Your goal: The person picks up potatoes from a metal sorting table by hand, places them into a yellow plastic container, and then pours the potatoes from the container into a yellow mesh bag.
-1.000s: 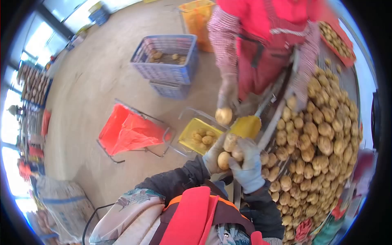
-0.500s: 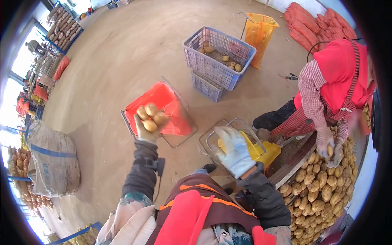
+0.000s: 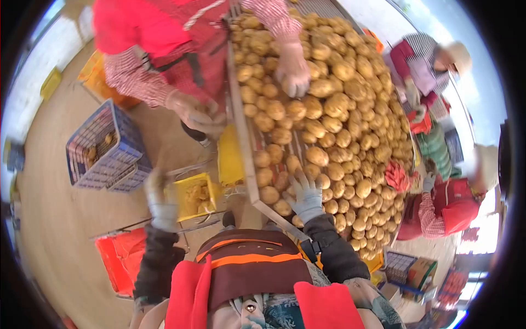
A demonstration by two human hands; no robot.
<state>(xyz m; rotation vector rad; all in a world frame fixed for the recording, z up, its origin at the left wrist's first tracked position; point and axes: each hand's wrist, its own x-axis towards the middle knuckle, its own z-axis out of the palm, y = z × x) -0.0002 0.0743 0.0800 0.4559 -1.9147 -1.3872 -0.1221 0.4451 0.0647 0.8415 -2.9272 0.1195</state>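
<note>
My right hand (image 3: pixel 306 196), in a pale glove, rests with fingers spread over the near edge of a large pile of potatoes (image 3: pixel 342 118) on a metal-rimmed sorting table (image 3: pixel 253 183). The fingertips touch potatoes there. My left hand (image 3: pixel 163 202), also gloved, is over the floor beside a yellow bag (image 3: pixel 192 196) with potatoes inside. Its fingers are smeared by motion, so I cannot make out whether it holds anything. Below it a red bag (image 3: pixel 123 257) hangs open in a wire frame.
A co-worker's gloved hand (image 3: pixel 293 71) reaches into the pile from the far left side. Two more people stand along the right side of the table. Stacked blue crates (image 3: pixel 104 151) holding a few potatoes stand on the floor at left. A red mesh bag (image 3: pixel 398 176) lies on the pile.
My view has swung right toward the sorting table. My right hand has come down onto the potato pile. My left hand, earlier holding several potatoes over the red bag, is now blurred beside the yellow bag.
</note>
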